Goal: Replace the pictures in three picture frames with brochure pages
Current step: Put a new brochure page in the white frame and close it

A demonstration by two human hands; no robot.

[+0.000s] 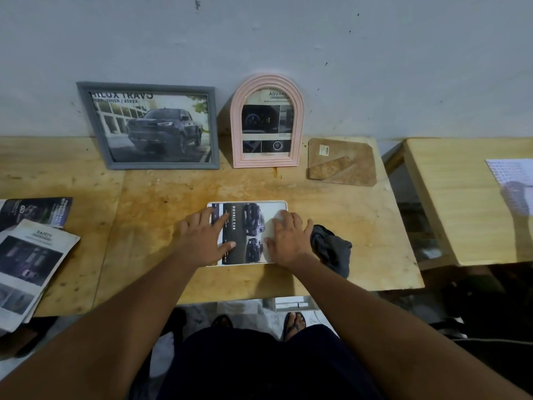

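Your left hand [204, 238] lies flat with the fingers spread, and your right hand [288, 241] lies flat with the fingers fairly straight. Neither grips anything. Both press down on the brochure page [253, 223] seated in the white frame [251, 201], which lies flat on the worktop [360, 226] directly under your palms, between your wrists. Risk noted: the page appears unsecured, so uneven pressure or a sideways slide of either hand could crease it or skew it within the rim. Lifting both hands at once may let it curl up out of the recess. The backing board [346, 157] lies well apart, up and to the right near the wall, so reaching for it would leave one hand alone on the page. The grey cloth [331, 252] sits just beside your right hand and could be dragged onto the frame. Further out, the grey frame [148, 125] and the pink arched frame [266, 121] lean against the wall, both showing brochure prints. By that evidence this is the last of the three. The spare brochures [28, 269] lie at the left edge.
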